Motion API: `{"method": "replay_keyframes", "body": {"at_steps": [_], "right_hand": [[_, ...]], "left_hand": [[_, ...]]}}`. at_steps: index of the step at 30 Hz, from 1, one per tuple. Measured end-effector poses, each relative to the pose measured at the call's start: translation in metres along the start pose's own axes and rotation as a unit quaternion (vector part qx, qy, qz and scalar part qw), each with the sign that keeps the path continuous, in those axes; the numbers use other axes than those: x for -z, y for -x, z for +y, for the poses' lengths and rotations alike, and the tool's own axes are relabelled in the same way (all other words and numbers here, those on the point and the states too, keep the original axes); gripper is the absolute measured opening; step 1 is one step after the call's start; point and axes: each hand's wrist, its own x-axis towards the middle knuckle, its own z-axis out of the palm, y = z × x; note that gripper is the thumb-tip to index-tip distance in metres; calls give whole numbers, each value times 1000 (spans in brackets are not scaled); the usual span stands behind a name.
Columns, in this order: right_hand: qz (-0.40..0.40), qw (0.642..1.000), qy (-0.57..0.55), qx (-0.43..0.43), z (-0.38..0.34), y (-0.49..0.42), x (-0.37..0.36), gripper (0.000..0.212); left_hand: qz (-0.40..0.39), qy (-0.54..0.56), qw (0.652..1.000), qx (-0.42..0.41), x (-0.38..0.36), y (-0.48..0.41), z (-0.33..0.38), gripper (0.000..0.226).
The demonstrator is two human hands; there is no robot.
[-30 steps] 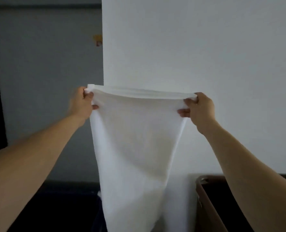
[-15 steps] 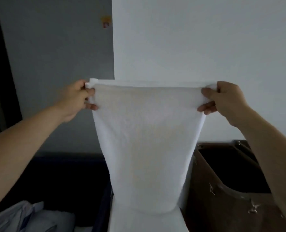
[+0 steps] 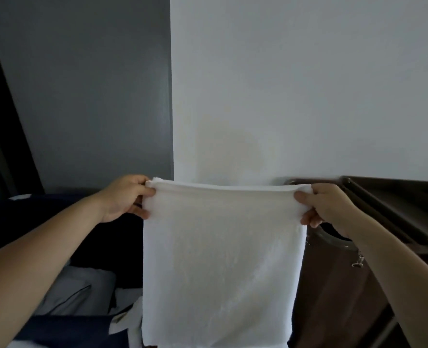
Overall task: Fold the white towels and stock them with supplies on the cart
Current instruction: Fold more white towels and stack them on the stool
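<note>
Though still pinched at both top corners, towel (image 3: 220,259) hangs lower than before, stretched flat between left hand (image 3: 125,197) and right hand (image 3: 325,207), fingers clamped on hem. Lower end cut off; bin (image 3: 333,297) partly hidden behind.

Outstretched left hand (image 3: 125,197) and right hand (image 3: 329,209) each pinch the towel (image 3: 220,259).

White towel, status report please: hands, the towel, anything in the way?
Left hand, right hand each pinch a top corner. White terry towel hangs flat between them. Dark brown bin behind its right edge; hands unobstructed.
</note>
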Motion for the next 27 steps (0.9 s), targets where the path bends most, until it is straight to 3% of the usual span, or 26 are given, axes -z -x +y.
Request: {"method": "replay_keyframes", "body": {"at_steps": [4, 11, 16, 21, 27], "right_hand": [[46, 997, -57, 17, -13, -53, -19, 17], [161, 962, -113, 187, -145, -140, 14, 18], [207, 928, -136, 277, -216, -130, 48, 18], [210, 930, -125, 276, -204, -94, 53, 14], [179, 954, -90, 221, -135, -14, 35, 11]], "left_hand": [[94, 14, 995, -40, -10, -53, 14, 13], [253, 37, 930, -264, 24, -124, 142, 6], [277, 47, 884, -375, 42, -101, 216, 20], [241, 54, 891, -381, 44, -59, 203, 20], [172, 29, 945, -275, 32, 26, 120, 11]]}}
